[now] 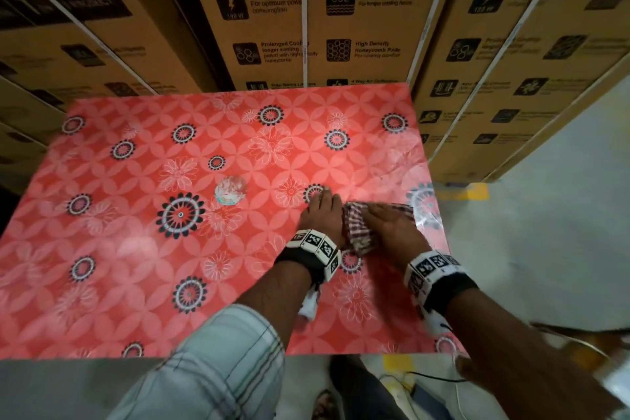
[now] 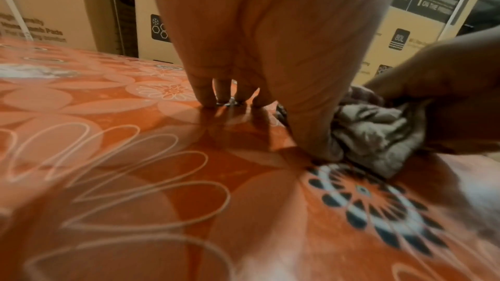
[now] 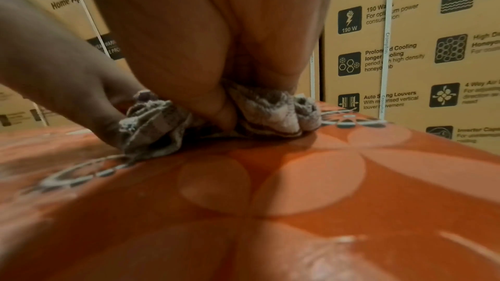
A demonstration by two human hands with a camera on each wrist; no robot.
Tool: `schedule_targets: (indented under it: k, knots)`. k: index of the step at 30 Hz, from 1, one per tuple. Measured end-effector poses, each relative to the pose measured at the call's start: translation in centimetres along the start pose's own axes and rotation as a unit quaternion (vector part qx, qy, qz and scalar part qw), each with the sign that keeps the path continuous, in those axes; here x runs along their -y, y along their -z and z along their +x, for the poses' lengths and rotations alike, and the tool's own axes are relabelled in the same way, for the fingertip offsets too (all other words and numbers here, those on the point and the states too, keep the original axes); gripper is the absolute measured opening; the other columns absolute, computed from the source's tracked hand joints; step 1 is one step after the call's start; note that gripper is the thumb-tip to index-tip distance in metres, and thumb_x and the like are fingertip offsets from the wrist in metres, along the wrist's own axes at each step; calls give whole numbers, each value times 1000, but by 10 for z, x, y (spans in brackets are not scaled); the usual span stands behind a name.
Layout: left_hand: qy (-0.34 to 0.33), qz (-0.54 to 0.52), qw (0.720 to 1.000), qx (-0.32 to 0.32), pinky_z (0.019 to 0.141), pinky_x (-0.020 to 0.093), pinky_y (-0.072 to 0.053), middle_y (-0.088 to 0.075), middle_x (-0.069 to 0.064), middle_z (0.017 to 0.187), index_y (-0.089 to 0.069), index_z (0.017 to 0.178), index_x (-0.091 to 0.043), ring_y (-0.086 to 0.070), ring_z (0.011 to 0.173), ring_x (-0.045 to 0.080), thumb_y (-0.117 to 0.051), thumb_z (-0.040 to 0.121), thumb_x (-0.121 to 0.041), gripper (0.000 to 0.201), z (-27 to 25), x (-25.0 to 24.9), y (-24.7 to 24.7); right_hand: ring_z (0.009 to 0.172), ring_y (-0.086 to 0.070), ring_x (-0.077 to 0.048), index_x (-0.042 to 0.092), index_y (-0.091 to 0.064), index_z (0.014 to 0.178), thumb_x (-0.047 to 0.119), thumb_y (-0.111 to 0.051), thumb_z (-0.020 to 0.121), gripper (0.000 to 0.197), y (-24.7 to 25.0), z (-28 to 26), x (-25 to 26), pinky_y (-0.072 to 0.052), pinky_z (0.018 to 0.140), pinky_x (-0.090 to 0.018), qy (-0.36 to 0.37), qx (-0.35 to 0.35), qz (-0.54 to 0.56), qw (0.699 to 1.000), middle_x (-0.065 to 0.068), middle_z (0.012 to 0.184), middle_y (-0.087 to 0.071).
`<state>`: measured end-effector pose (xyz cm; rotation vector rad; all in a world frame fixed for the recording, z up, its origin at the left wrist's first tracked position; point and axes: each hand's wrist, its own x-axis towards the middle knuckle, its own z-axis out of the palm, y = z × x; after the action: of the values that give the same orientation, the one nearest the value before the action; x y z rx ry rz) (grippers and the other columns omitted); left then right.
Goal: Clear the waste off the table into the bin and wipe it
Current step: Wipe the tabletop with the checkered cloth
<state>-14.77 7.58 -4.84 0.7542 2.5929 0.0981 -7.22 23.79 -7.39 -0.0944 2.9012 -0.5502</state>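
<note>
Red flowered oilcloth covers the table [image 1: 143,249], which runs from the near edge by the person's body back to a wall of stacked cartons [image 1: 341,27]. Nearest, a pale checked sleeve [image 1: 218,361] covers the left forearm, and both wrists wear black bands with square markers. Just beyond, near the table's right edge, the right hand [image 1: 392,228] lies palm down on a bunched checked cloth [image 1: 358,232], pressing it onto the oilcloth; the right wrist view shows the thumb tucked into the folds and cloth bulging out on both sides of it, so the hand grips as well as presses. Touching the cloth's left side, the left hand [image 1: 322,211] stands on the table with straight fingers [image 2: 203,91], tips down on the surface, its thumb side against the cloth and nothing in its grasp. Farther left, well apart from both hands, a crumpled whitish scrap [image 1: 230,190] lies near the table's middle.
</note>
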Motion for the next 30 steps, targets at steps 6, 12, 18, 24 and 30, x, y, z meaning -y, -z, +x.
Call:
schedule_targets:
  k: [6,12,18,24,30]
  knots:
    - [-5,39,999,-15,108,50,-33,-13,11,159,-18,149,-14,-22,141,35,-72,73,-58,103,-36,-2,-21,143,-22,-29,11,-28,147,9,-47,92,59,30,37,0,-15,115,-32,-44,29,-49,997,-12,156,-22]
    - [10,27,999,-28,110,49,-30,-11,9,161,-17,151,-15,-19,144,32,-67,80,-55,96,-50,-5,-29,141,-25,-32,9,-29,146,13,-50,89,62,10,12,12,-20,116,-37,-56,23,-60,996,-13,154,-25]
    - [-6,16,1000,-16,112,52,-25,-8,11,162,-12,152,-13,-15,145,34,-61,84,-54,93,-55,-3,-27,125,-48,-37,6,-51,133,19,-75,71,68,-28,-70,27,-39,105,-47,-23,-4,-25,999,-18,137,-50]
    - [-28,47,998,14,115,55,-20,-3,12,161,-9,152,-17,-11,146,39,-77,61,-66,124,-87,-8,-43,140,-27,-30,13,-29,147,11,-52,90,61,-2,-27,20,-23,116,-42,-76,13,-55,996,-12,155,-25]
    - [-19,38,999,21,118,51,-5,11,10,163,4,155,-19,4,149,35,-67,77,-62,113,-114,-7,-59,138,-31,-31,10,-33,145,10,-50,90,58,-10,-67,45,-25,114,-39,-81,-10,-45,996,-13,152,-31]
